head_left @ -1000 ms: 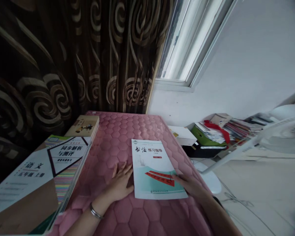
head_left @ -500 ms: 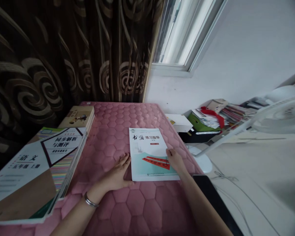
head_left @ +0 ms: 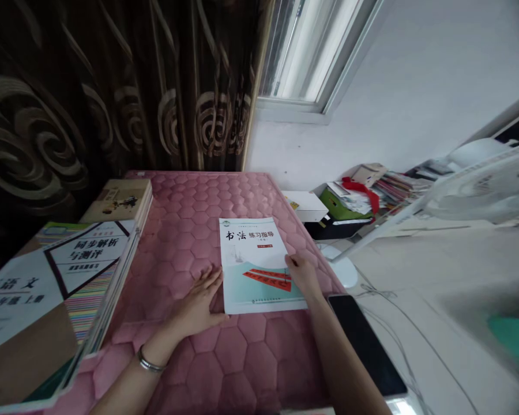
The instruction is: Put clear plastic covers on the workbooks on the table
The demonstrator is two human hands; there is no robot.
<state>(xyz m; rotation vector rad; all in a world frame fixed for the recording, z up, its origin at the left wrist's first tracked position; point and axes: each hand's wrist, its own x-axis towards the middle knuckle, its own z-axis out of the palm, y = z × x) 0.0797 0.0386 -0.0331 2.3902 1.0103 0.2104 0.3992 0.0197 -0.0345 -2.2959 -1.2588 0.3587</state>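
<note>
Holding a white-and-teal paperback calligraphy workbook (head_left: 255, 253) on a pink quilted mat (head_left: 185, 196): left hand (head_left: 194, 305) lying spread against its edge, right hand (head_left: 300, 275) resting open-fingered on its cover.

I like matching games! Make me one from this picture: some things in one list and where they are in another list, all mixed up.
Things:
1. left hand
2. right hand
3. silver bangle
4. black touchscreen device

Places:
A. around a wrist
B. on the right edge of the calligraphy workbook
C. flat on the pink quilted pad, by the workbook's left edge
D. on the pale surface right of the pad

Right pairs: 1-C, 2-B, 3-A, 4-D
</note>
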